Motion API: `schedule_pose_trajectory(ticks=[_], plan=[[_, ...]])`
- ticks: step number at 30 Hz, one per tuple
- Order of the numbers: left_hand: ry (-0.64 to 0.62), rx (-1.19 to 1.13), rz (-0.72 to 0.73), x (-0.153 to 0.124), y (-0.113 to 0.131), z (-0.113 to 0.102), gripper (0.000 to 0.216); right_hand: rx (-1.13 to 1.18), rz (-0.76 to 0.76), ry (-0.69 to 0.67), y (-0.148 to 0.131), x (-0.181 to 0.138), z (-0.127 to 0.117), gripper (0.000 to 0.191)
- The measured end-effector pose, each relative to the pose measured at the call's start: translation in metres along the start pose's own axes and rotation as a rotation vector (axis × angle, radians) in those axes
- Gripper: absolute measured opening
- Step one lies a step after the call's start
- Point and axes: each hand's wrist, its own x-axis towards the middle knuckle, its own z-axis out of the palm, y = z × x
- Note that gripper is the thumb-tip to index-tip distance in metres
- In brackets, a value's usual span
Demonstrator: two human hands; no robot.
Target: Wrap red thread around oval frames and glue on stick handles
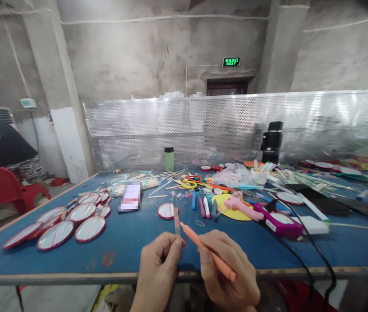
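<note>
In my left hand (161, 266), thumb and fingers pinch the lower end of a thin flat craft stick (176, 216). The stick stands upright, with a dark greenish tip and orange along part of it. An orange marker (218, 260) lies in my right hand (229, 268), held like a pen. Its tip is close beside the stick's lower part; I cannot tell whether they touch. Just behind the stick, a small round red-rimmed disc (166, 211) rests on the blue table (122, 255).
Several red-rimmed round discs (55, 234) lie at left, near a phone-like pixelated item (131, 197). Markers (202, 207), a yellow disc (227, 208) and a purple device (278, 219) with black cables sit at right. A green bottle (169, 159) stands behind. A person (4, 143) is far left.
</note>
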Motion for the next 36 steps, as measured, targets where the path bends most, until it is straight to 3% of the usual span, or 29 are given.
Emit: schedule_pose_trajectory(ticks=[10,17,25,31,36], plan=[[0.0,0.083,0.1,0.0002,0.0008,-0.0002,0.039,-0.014,-0.054,-0.035,-0.0023,0.0029,0.0011,0.026],[0.023,0.074,0.049,-0.0003,0.0008,0.0011,0.038,0.019,0.018,0.004,0.0014,-0.0031,0.0013,0.028],[0.01,0.087,0.093,0.0001,0.0009,0.0008,0.043,-0.03,-0.064,-0.058,-0.001,0.0045,0.0019,0.024],[0.005,0.096,0.068,0.0003,-0.0042,-0.0001,0.04,-0.037,-0.008,0.011,0.0018,-0.0039,0.0017,0.025],[0.021,0.097,0.094,-0.0002,-0.0006,0.0008,0.04,-0.054,-0.076,-0.021,0.0002,-0.0018,0.0006,0.026]])
